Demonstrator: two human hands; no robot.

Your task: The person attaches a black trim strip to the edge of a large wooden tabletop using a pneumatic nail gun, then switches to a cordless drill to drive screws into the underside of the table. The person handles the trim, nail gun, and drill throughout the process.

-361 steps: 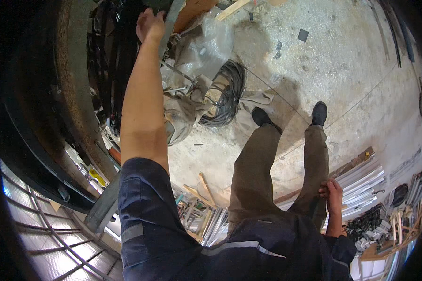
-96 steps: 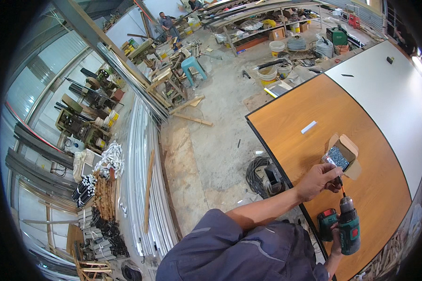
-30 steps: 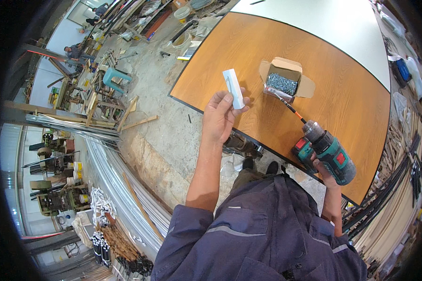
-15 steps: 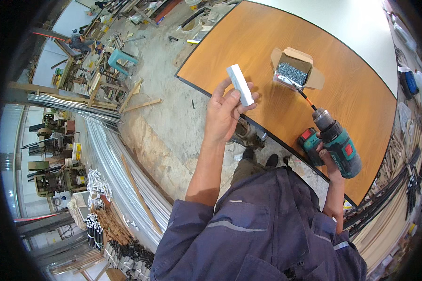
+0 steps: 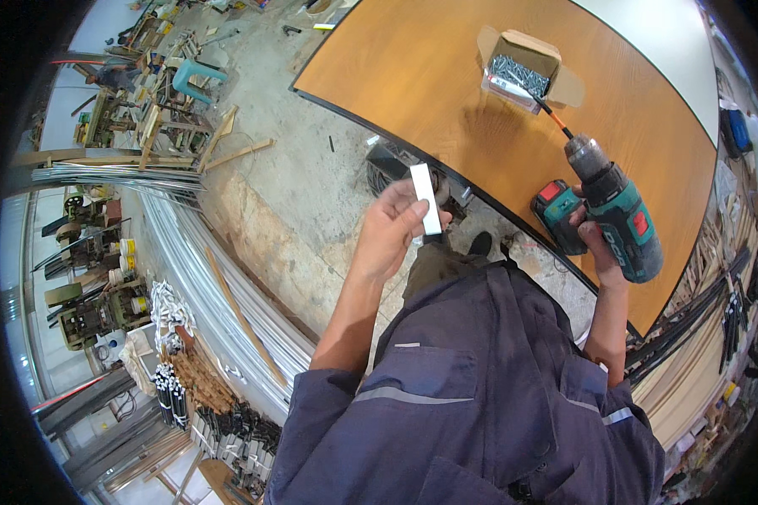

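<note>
My left hand (image 5: 392,225) grips a short white rectangular bar (image 5: 425,199) between thumb and fingers, held up in front of the table's near edge. In my right hand (image 5: 596,240) is a green and black cordless drill (image 5: 619,215), held by its handle over the table. Its long bit with an orange sleeve (image 5: 556,119) points toward an open cardboard box (image 5: 531,52). Many grey screws (image 5: 520,76) fill the box, and a white marker-like stick (image 5: 509,87) lies at its near side. Whether the bit's tip touches anything in the box, I cannot tell.
The wood-topped table (image 5: 396,67) has a dark edge and adjoins a white surface (image 5: 653,42). Long metal bars (image 5: 227,286) lie at the left, near machines (image 5: 93,316). A teal stool (image 5: 195,78) stands farther back. Strips and black tubes (image 5: 691,295) lie at the right.
My left hand has drawn the white bar nearer to my body, off the table's edge. The view has shifted slightly. The drill stays in my right hand, pointing toward the box.
</note>
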